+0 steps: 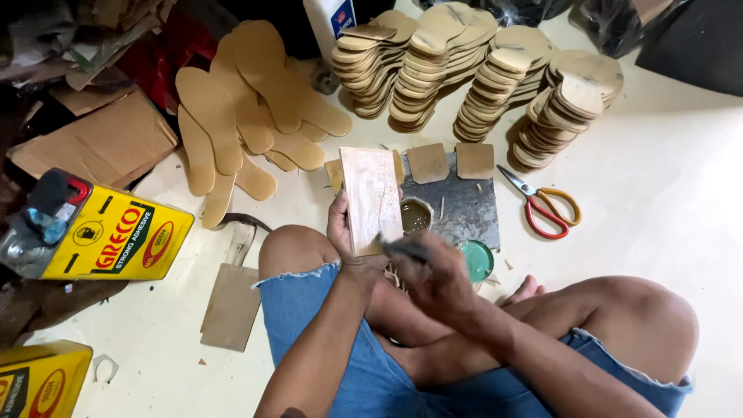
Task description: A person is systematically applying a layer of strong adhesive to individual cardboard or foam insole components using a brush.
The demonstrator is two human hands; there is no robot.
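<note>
A rectangular tan piece (371, 200) is gripped at its lower end by the left hand (346, 232), thumb along the near edge and fingers wrapped behind it, so that its pale face is tilted up toward the camera. The right hand (437, 279) is closed around a thin dark brush (404, 248), whose tip meets the lower right corner of the piece, just beside the left thumb.

Just beyond the fingertips of the right hand, a small open glue pot (416, 217) rests on a grey slab (457, 207); a green lid (477, 260) lies at the slab's near corner. Beyond the slab, flat tan squares (427, 162) are laid side by side. Farther right of the hands lie red-and-orange scissors (542, 205). Farther out still, stacked sole blanks (480, 70) are ranged in rows, and loose insole cut-outs (248, 108) are fanned to the left. Well left of the left hand a yellow adhesive can (108, 232) lies on its side.

The coating would probably be done best with the piece kept steady and tilted, strokes drawn evenly to the edges, and the gripping thumb kept off the wet face.
</note>
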